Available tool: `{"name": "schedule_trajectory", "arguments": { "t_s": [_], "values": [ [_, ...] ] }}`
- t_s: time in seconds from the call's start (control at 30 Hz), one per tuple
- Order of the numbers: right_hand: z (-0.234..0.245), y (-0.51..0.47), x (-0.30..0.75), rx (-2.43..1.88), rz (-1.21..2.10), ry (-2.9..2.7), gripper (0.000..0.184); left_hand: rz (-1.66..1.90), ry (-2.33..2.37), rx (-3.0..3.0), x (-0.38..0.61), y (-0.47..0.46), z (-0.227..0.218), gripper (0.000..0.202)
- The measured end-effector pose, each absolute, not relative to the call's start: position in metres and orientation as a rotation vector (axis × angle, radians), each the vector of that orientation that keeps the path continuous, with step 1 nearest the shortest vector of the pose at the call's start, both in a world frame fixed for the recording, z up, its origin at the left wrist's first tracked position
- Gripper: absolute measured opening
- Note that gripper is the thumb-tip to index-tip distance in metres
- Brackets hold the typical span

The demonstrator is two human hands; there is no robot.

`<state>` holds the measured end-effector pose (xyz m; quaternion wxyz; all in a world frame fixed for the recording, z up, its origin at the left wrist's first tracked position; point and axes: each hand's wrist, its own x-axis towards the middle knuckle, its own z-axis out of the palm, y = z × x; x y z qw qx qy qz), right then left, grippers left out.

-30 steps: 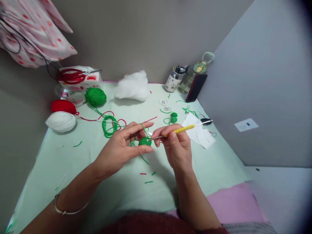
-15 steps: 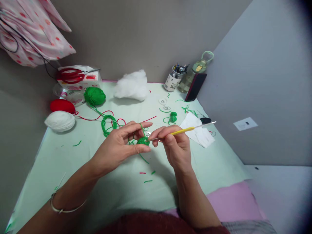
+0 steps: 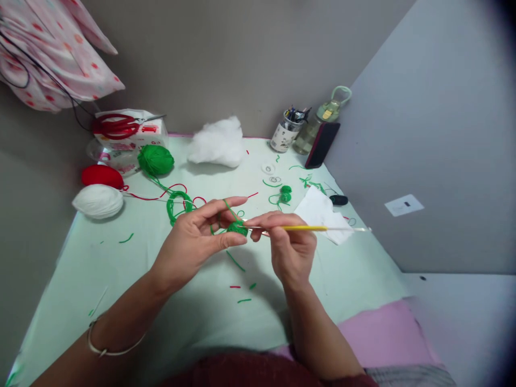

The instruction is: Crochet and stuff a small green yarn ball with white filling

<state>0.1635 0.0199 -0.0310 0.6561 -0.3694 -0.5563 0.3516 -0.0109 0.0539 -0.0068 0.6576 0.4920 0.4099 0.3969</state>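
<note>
My left hand [image 3: 197,234] pinches a small green crochet piece [image 3: 237,229] between thumb and fingers. A strand of green yarn [image 3: 230,208] runs from the piece up over my raised left index finger. In my right hand [image 3: 292,244] is a crochet hook [image 3: 304,228] with a yellow grip, lying almost level. Its thin tip meets the crochet piece; whether it is inside a stitch is too small to tell. Behind my left hand lies a loose coil of green yarn [image 3: 171,209]. Something metallic shows partly behind my right fingers.
Balls of green yarn [image 3: 156,159], red yarn [image 3: 101,176] and white yarn [image 3: 98,201] lie at the left. Red scissors [image 3: 119,126] rest on a box. White stuffing [image 3: 216,142], a pen cup [image 3: 285,134], a bottle [image 3: 308,137] and a phone [image 3: 322,145] stand along the back.
The crochet hook has swung from a slant to nearly level, its far end dropping to the right. My right hand has turned slightly with it. My left hand still holds the crochet piece.
</note>
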Motion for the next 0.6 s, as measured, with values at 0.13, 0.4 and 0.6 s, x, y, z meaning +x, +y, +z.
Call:
{"name": "schedule_trajectory", "arguments": {
  "t_s": [0.13, 0.4, 0.6],
  "values": [
    [-0.027, 0.023, 0.183, -0.778, 0.913, -1.379, 0.016, 0.852, 0.922, 1.247, -0.016, 0.054, 0.0, 0.049],
    [-0.03, 0.017, 0.173, -0.872, 0.525, -1.58, 0.031, 0.871, 0.859, 1.111, -0.012, 0.053, -0.005, 0.054],
    [-0.049, 0.01, 0.163, -0.998, -0.067, -1.657, 0.048, 1.011, 0.838, 0.91, 0.003, 0.041, -0.021, 0.05]
  ]
}}
